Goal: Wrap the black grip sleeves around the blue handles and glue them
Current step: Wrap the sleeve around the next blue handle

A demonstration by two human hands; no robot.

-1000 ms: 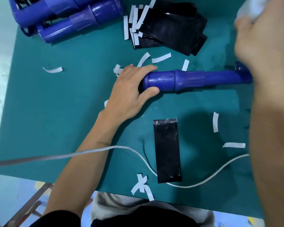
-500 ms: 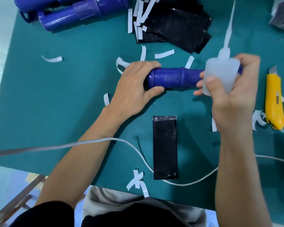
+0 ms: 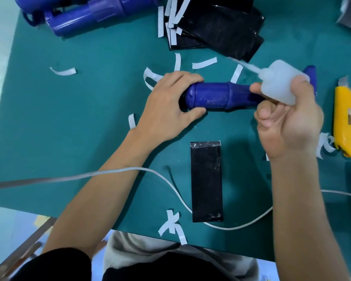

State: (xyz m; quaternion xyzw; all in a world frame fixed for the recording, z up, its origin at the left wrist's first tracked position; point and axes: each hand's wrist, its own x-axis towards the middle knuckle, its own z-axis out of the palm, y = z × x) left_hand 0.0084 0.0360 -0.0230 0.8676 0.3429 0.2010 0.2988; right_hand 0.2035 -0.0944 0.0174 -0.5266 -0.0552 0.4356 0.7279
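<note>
Blue, glossy plastic made up the handle (image 3: 211, 97), which was laid across the middle of the green mat (image 3: 69, 118) with its thicker, rounded end pointed left. That end was cupped by the left hand (image 3: 168, 106), fingers curled over the far side and thumb pressed against the near side. The forearm was stretched in from the near left. The right hand (image 3: 290, 122) was raised over the handle's thinner right part. Its fingers were wrapped round a soft, translucent glue bottle (image 3: 280, 84) whose slim nozzle was tilted far and left. One flat, shiny black sleeve (image 3: 206, 181) was laid lengthwise just near of the handle, untouched, with a white cable (image 3: 109, 173) curved past its near end. More black sleeves (image 3: 217, 27) were heaped at the far edge among curled white paper strips (image 3: 204, 63). A yellow knife (image 3: 345, 118) was laid at the right.
</note>
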